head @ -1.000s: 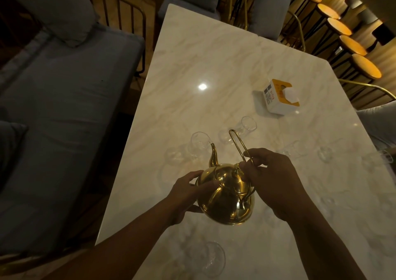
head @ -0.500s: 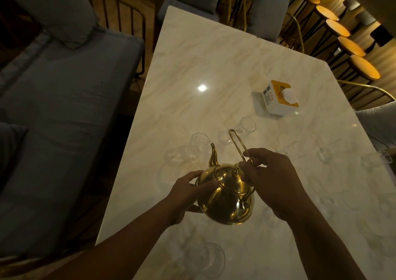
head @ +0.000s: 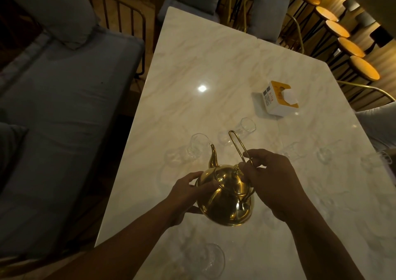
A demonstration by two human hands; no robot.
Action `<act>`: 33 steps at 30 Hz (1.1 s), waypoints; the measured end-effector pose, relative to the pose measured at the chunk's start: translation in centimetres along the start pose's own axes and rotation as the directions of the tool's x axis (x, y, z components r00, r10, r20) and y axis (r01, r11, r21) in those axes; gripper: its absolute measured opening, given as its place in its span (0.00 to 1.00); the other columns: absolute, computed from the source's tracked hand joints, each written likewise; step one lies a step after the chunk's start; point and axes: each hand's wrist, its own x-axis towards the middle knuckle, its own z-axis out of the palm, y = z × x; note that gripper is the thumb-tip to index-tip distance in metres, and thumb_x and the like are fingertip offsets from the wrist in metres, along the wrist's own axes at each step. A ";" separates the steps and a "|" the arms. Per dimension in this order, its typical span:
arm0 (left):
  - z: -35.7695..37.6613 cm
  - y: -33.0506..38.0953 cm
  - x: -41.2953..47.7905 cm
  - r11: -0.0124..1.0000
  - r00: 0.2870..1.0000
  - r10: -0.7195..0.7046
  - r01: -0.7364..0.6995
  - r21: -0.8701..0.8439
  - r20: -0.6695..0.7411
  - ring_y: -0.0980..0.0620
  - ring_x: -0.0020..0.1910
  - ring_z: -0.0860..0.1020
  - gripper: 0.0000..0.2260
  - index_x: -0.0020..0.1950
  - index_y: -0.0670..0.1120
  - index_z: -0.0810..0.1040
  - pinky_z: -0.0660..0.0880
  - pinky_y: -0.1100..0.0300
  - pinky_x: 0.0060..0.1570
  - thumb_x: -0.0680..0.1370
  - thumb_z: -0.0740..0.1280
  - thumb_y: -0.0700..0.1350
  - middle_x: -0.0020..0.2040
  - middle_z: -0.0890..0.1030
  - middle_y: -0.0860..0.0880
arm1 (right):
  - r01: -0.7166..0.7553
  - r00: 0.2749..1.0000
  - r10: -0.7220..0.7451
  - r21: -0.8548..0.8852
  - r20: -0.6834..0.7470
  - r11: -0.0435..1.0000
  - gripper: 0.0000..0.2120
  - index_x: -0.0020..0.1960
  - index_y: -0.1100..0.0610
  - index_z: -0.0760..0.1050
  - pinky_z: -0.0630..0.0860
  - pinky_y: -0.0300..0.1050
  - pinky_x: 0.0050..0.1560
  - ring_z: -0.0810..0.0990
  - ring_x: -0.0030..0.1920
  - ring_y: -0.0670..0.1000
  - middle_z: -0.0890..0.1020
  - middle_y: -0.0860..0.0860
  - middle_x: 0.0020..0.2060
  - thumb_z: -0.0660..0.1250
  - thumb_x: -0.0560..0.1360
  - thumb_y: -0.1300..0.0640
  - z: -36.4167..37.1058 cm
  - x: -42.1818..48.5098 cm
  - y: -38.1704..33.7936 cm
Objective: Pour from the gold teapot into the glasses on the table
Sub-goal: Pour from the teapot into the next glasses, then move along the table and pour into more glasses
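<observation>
Gold teapot [head: 225, 200], round and shiny, fills the centre of the view, held in both hands over a pale marble table [head: 214, 65]. The left hand [head: 188, 192], at 9 o'clock of the pot, curls its thumb and fingers round the belly and lid edge. The right hand [head: 272, 183], at 3 o'clock, pinches the tall wire handle [head: 236, 145] near its base. The spout [head: 213, 157] points to 12 o'clock, its tip just beside the rim of a clear glass [head: 198, 145] at 11 o'clock.

Over the last second almost nothing has moved: hands, pot and glasses keep the same pose, and no stream shows at the spout. The pour looks lined up but not flowing. The light is too dim to tell whether that glass holds liquid, or whether the pot's base touches the table.

A small glass [head: 246, 126] stands at 1 o'clock beyond the handle. Two faint glasses [head: 324, 155] stand at 2 o'clock, and a large glass [head: 211, 260] sits at 6 o'clock between the forearms. A white and orange tissue box [head: 278, 97] lies further out at 1 o'clock, well apart.

The table's left edge runs near the left forearm at 8 o'clock, with a grey bench [head: 64, 119] beyond it. Open marble stretches toward 12 o'clock. Any swing to the right probably needs care, with glasses on that side.
</observation>
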 end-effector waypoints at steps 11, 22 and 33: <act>-0.2 -0.1 0.2 1.000 1.000 0.023 -0.023 0.014 0.008 0.45 0.58 0.80 0.33 0.66 0.60 0.73 0.83 0.52 0.44 0.63 0.80 0.58 0.60 0.79 0.46 | -0.009 1.000 0.009 -0.016 0.018 1.000 0.13 0.58 0.53 0.77 0.67 0.28 0.34 0.81 0.37 0.41 0.82 0.48 0.39 0.71 0.74 0.60 0.0 -0.9 0.8; 0.5 -0.3 -0.1 0.993 0.990 0.114 -0.112 0.028 -0.086 0.43 0.61 0.77 0.45 0.70 0.60 0.71 0.83 0.51 0.45 0.55 0.83 0.58 0.65 0.75 0.46 | 0.033 0.999 -0.034 0.030 0.037 0.999 0.12 0.51 0.54 0.77 0.69 0.33 0.41 0.81 0.44 0.44 0.83 0.50 0.37 0.73 0.70 0.63 -0.8 -2.2 3.0; 6.2 0.0 -2.6 0.962 0.927 0.273 -0.262 0.075 -0.256 0.46 0.61 0.76 0.41 0.70 0.61 0.71 0.83 0.56 0.41 0.59 0.83 0.53 0.66 0.74 0.48 | 0.266 0.962 -0.269 0.070 0.044 0.962 0.10 0.48 0.50 0.77 0.75 0.33 0.37 0.84 0.38 0.45 0.82 0.48 0.36 0.75 0.71 0.57 -5.9 -2.7 5.7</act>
